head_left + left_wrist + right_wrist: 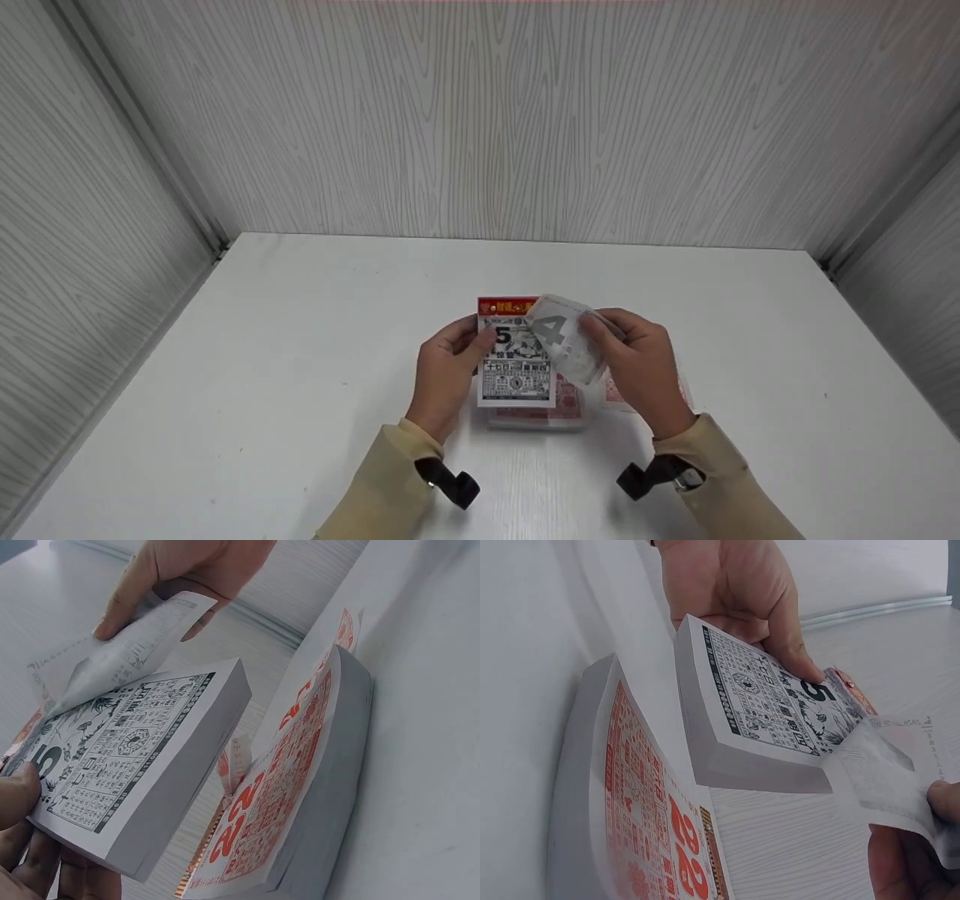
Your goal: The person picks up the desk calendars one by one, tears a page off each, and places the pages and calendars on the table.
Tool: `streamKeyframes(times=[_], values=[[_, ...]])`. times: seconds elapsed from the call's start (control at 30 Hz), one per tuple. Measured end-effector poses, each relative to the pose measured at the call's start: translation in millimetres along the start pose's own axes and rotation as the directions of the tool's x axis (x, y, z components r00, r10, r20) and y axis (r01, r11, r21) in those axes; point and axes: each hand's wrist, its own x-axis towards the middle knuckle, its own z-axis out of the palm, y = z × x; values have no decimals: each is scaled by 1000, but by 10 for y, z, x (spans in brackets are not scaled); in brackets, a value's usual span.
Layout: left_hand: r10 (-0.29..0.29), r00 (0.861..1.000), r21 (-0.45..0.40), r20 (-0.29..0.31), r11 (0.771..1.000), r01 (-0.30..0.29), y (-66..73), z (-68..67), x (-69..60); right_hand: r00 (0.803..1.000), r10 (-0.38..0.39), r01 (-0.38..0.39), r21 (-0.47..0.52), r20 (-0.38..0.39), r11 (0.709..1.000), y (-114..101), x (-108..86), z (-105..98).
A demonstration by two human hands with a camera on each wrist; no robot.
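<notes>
A thick tear-off calendar (pixel 517 386) with a black "5" on its top page and a red header is held up by my left hand (pixel 441 371), thumb on the front and fingers behind. My right hand (pixel 649 371) pinches a thin, curled page (pixel 566 349) marked "4", lifted at an angle over the calendar's right side. In the left wrist view the page (pixel 127 660) meets the calendar near its header; whether it is still attached I cannot tell. Below lies a second thick calendar (pixel 277 795) printed in red with "22".
A loose sheet with red print (pixel 619 397) lies on the white table (pixel 300 337), partly hidden under my right hand. Pale wood-grain panels (pixel 495 120) stand at the back and both sides.
</notes>
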Motion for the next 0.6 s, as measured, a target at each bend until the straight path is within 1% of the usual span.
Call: streamKeyframes(times=[0.27, 0.4, 0.6], values=[[10, 1000, -11, 17, 1000, -9, 6, -5, 12, 997, -5, 4, -20, -76, 1000, 49, 39, -155], [16, 999, -5, 35, 1000, -15, 7, -10, 19, 996, 3, -5, -20, -87, 1000, 66, 53, -214], [19, 999, -10, 49, 1000, -18, -16, -14, 30, 995, 23, -25, -12, -97, 1000, 97, 55, -249]])
